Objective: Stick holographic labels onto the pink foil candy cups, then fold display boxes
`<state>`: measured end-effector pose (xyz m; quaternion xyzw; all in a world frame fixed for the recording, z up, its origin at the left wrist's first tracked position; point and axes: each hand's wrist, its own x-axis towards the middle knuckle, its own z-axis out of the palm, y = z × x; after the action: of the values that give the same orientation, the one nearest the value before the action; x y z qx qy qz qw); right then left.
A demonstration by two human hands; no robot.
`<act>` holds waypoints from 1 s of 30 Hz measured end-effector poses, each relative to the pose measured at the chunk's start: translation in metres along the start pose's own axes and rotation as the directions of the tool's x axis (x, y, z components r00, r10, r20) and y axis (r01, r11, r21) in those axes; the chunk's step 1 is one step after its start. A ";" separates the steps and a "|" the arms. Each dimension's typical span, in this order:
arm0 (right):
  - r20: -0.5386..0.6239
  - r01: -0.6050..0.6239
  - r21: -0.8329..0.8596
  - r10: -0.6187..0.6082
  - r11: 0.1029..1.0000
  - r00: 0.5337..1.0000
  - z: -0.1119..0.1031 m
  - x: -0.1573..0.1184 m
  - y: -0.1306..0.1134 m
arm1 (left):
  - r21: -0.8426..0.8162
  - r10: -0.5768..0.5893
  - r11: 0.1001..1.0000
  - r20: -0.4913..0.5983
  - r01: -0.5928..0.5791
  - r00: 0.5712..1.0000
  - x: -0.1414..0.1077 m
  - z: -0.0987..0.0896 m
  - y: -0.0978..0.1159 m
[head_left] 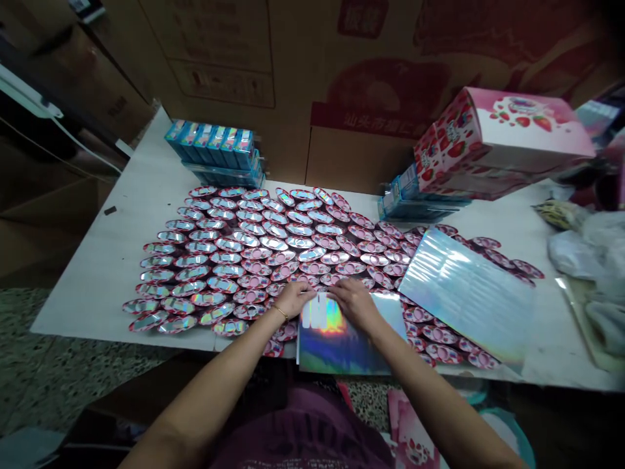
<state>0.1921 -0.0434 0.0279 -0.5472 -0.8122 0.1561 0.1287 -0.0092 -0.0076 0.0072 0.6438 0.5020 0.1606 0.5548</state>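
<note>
A shiny holographic sheet (pixel 351 345) lies at the table's front edge, over part of the many oval pink containers with silvery tops (pixel 229 257). My left hand (pixel 294 299) is at the sheet's upper left corner, its fingers pinched together at the edge. Just right of it, my right hand (pixel 356 301) has its fingers bent and close together on the sheet's top edge. What lies between the fingertips of either hand is too small to make out. A second, larger holographic sheet (pixel 469 293) rests tilted over the containers on the right.
Blue packs (pixel 215 153) stand at the back left, and more blue packs (pixel 415 195) at the back right beside a pink strawberry box (pixel 527 137). A large cardboard box (pixel 342 156) borders the back. Clear plastic bags (pixel 581 254) lie far right on the white table (pixel 97 273).
</note>
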 end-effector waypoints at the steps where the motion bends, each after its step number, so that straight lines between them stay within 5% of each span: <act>1: 0.001 0.014 -0.046 -0.014 0.999 1.000 0.006 -0.004 -0.002 | -0.021 -0.019 1.000 -0.032 0.018 0.999 0.002 0.003 -0.001; 8: -0.001 0.158 -0.121 -0.159 0.980 0.987 0.016 -0.018 -0.008 | -0.025 -0.044 0.999 -0.189 0.040 0.981 0.001 0.012 -0.001; 11: -0.070 0.025 0.109 -0.018 0.994 0.997 -0.006 -0.017 -0.024 | 0.099 -0.001 0.995 -0.209 0.022 0.978 -0.002 0.014 -0.002; 14: -0.063 -0.158 0.487 0.214 0.859 0.975 -0.035 -0.007 -0.041 | 0.196 0.095 0.979 -0.222 -0.051 0.970 -0.005 0.014 -0.005; 17: 0.017 -0.313 0.757 0.462 0.574 0.887 -0.048 0.012 -0.049 | 0.042 0.109 0.994 -0.325 -0.101 0.939 -0.008 0.009 -0.005; 19: 0.080 -0.365 0.859 0.610 0.358 0.788 -0.042 0.026 -0.048 | -0.245 -0.019 0.967 -0.359 -0.075 0.933 -0.009 0.005 -0.001; 23: 0.168 -0.328 0.942 0.753 0.067 0.636 -0.013 0.042 -0.046 | -0.685 -0.256 0.726 -0.198 0.053 0.946 -0.006 0.002 0.007; 26: 0.145 -0.282 0.959 0.822 0.020 0.550 0.008 0.045 -0.046 | -0.725 -0.298 0.687 -0.213 0.054 0.930 0.004 0.001 0.005; 30: -0.017 -0.301 0.936 0.878 0.182 0.479 0.034 0.047 -0.041 | -0.475 -0.259 0.878 -0.357 0.065 0.898 0.027 -0.002 -0.002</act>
<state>0.1275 -0.0181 0.0150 -0.7093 -0.2346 0.3967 0.5333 -0.0001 0.0155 -0.0035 0.4038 0.6090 0.3558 0.5827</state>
